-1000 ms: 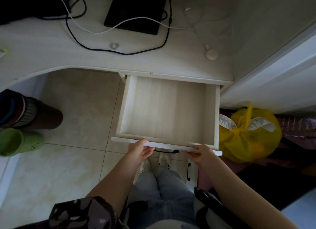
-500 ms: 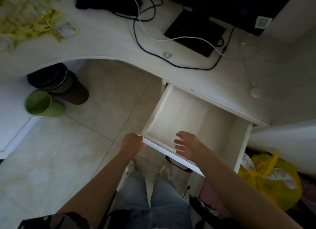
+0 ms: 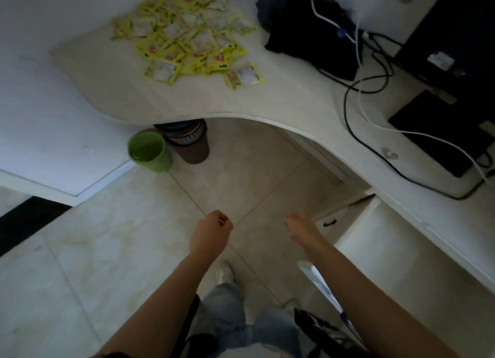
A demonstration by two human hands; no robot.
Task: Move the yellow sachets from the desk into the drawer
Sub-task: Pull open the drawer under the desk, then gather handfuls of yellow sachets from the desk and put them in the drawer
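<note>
A heap of several yellow sachets (image 3: 187,36) lies on the far left part of the curved white desk (image 3: 281,100). The open white drawer (image 3: 396,250) is at the lower right, under the desk edge, and nothing shows inside it. My left hand (image 3: 210,236) hovers over the floor with its fingers curled in and nothing visible in it. My right hand (image 3: 302,232) hangs just left of the drawer, fingers loosely bent and apart, holding nothing. Both hands are far below the sachets.
A green bin (image 3: 148,150) and a brown bin (image 3: 191,143) stand on the tiled floor under the desk. Black and white cables (image 3: 359,90), a dark bundle (image 3: 302,23) and black devices (image 3: 439,127) occupy the desk's right part.
Both hands have left the drawer front and now hover over the floor. The view has swung left, bringing the sachet heap fully into sight and the drawer to the right edge.
</note>
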